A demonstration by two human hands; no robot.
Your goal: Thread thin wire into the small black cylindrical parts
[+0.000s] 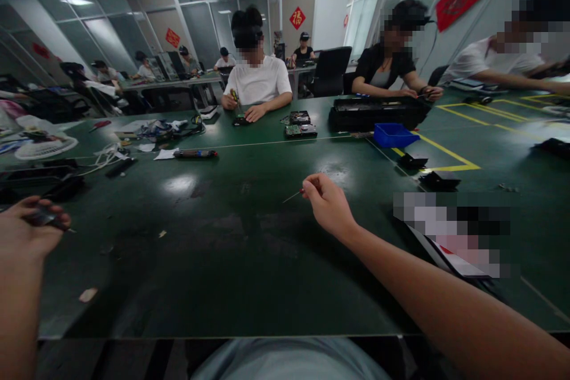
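Over the middle of the green table (249,303), my right hand (332,205) is closed in a pinch. Between its fingertips is a slim tool with a thin metal shaft (292,196) and a red part at the grip; the rest is hidden by the hand. At the left edge of the view my left hand (27,231) has its fingers curled round a dark grey object (47,218) with a thin metal tip, whose kind I cannot make out. The two hands are far apart, both raised above the tabletop.
A dark screwdriver-like tool (195,154) lies ahead. Beyond are circuit boards (301,130), a blue bin (394,135) and black parts (440,180). A blurred-out flat item (449,237) lies right. Cables (107,157) and black frames clutter the left. Co-workers (258,80) sit opposite.
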